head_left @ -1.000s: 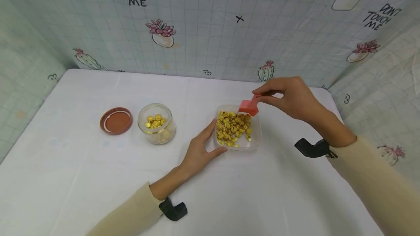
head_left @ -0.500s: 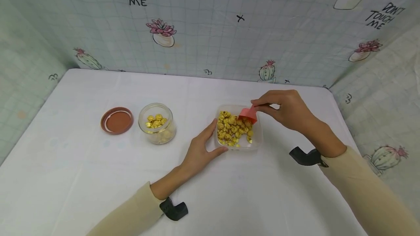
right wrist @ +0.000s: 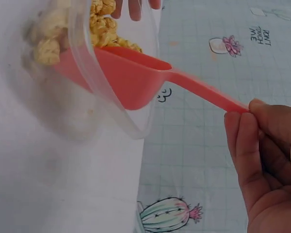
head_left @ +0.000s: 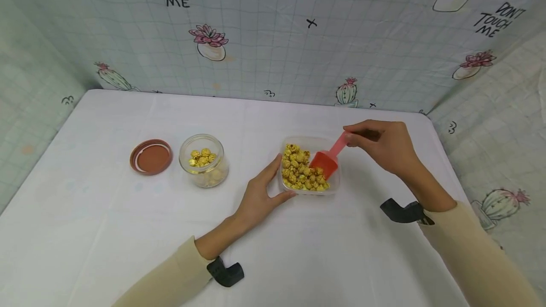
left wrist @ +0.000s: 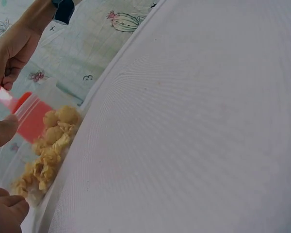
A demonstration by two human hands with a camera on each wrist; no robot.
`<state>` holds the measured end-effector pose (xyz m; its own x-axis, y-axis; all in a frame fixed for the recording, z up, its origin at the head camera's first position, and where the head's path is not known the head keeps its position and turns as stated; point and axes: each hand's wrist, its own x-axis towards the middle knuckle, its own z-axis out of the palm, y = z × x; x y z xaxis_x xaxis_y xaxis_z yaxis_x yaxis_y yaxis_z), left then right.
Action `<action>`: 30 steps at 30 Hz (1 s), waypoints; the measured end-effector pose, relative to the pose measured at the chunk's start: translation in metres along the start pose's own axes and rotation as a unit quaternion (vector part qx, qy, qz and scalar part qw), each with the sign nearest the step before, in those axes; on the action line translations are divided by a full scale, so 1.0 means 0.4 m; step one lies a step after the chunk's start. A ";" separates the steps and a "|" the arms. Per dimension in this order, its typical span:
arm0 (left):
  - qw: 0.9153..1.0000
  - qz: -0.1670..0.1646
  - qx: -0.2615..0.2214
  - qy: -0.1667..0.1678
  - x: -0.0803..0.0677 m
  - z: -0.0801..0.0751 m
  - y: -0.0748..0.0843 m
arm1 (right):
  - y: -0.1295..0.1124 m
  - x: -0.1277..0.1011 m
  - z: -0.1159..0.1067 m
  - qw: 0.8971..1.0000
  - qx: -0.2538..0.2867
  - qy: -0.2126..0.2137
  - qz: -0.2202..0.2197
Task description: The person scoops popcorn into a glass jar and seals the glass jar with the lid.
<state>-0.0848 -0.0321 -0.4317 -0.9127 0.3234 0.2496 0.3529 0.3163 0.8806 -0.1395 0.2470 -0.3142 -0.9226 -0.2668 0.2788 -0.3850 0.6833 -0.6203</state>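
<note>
Red plastic scoop [head_left: 326,164] sat bowl-down in the clear tub [head_left: 335,185], its handle rising up and right to the right hand [head_left: 386,146]. We held only the handle's far tip, pinched between thumb and fingertips [right wrist: 242,141], so the grip was narrow and well clear of the food. Our read: a tip hold gives reach and lets the bowl tilt under the pile. In the right wrist view the scoop bowl lay against the tub's inner wall, with popcorn [right wrist: 104,22] just above its edge.

Caramel popcorn [head_left: 300,169] filled the left and middle of the tub; the scoop worked in from the right side.

Left hand [head_left: 260,193] braced the tub's near-left corner: thumb along the near edge, fingers up the left wall. Fingers looked straight, pressing rather than wrapping, so that grip was wide. Likely reason: a light tub would slide on the cloth when pushed by the scoop.

Left of the tub, apart from it, stood an open glass jar [head_left: 204,160] with some popcorn inside. Its brown lid [head_left: 151,156] lay flat just left of the jar, touching neither hand. White cloth covered the bench [head_left: 106,231]. Cactus-print sheeting [head_left: 273,37] walled the far and side edges. Black wrist mounts showed on both cream sleeves.
</note>
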 end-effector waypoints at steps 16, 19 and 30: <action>1.000 0.002 -0.002 0.001 -0.002 0.001 -0.003 | 0.022 -0.131 0.035 0.985 0.039 0.066 0.155; 1.000 0.000 0.001 0.000 -0.001 0.000 -0.003 | 0.018 -0.152 0.042 0.978 0.060 0.071 0.187; 1.000 0.009 -0.006 0.004 0.001 0.001 0.003 | 0.008 -0.195 0.097 0.957 0.110 0.094 0.253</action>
<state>-0.0847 -0.0312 -0.4306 -0.9080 0.3218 0.2684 0.3664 0.2989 0.8811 -0.0694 0.2436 -0.3662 -0.9795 0.2007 0.0165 0.0940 0.5281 -0.8440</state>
